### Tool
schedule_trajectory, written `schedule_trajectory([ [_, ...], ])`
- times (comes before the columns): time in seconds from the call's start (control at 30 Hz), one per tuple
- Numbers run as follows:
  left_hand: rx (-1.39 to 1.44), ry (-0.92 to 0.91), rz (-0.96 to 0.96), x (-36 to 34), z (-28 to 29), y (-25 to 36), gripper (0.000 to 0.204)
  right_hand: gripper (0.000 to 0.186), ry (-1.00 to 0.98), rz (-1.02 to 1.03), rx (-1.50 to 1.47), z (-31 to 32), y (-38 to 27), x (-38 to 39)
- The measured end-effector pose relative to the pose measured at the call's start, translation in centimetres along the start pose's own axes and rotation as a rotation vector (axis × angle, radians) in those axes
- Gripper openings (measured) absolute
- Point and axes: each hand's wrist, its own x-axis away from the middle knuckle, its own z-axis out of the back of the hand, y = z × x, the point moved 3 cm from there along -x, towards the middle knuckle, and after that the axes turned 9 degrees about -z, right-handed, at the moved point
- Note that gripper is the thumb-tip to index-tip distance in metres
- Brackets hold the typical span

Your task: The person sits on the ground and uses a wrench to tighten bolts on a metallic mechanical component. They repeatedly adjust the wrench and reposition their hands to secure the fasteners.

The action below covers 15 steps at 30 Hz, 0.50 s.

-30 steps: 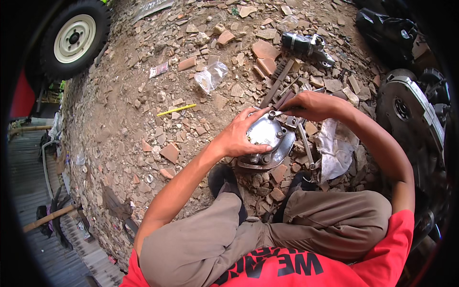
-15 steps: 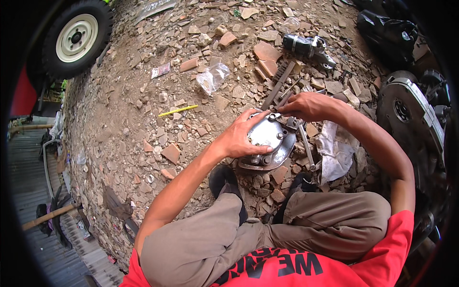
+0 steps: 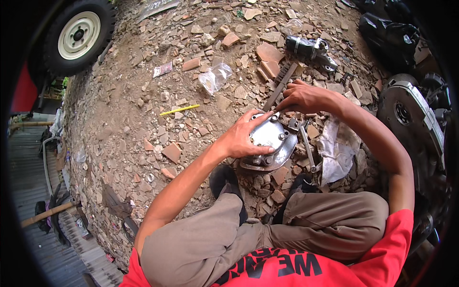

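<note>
A round silver metal housing (image 3: 267,133) with bolts and bosses around its edge rests on the rubble before my feet. My left hand (image 3: 239,136) clasps its left side, fingers over the far edge and thumb across the near part. At the far edge, by a round boss, the fingers of my right hand (image 3: 301,97) are curled with the tips pressed in close; anything between them is hidden. A long thin metal bar (image 3: 307,147) with a rounded end lies at the housing's right. Just beyond my right hand is a wire brush (image 3: 282,83).
A dirty white rag (image 3: 334,150) lies right of the bar. Farther off are a black and silver cylindrical motor part (image 3: 311,50), a clear plastic bag (image 3: 214,77) and a yellow stick (image 3: 180,110). Large engine casings (image 3: 413,115) stand at right, a wheel (image 3: 79,36) far left.
My right hand has shifted slightly away from me and left, with its fingers pointing more down at the housing's far edge. My left hand keeps its hold. The whole view has shifted slightly.
</note>
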Motion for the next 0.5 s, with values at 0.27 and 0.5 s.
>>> schedule_trajectory([
  [0.27, -0.039, 0.007, 0.025, 0.3, -0.1, -0.3, 0.115, 0.025, 0.190, 0.014, -0.055, -2.4, -0.6, 0.8],
  [0.5, -0.020, 0.000, 0.069, -0.1, -0.6, -0.5, 0.117, 0.023, 0.330, -0.298, -0.141, -5.2, -3.0, 3.4],
])
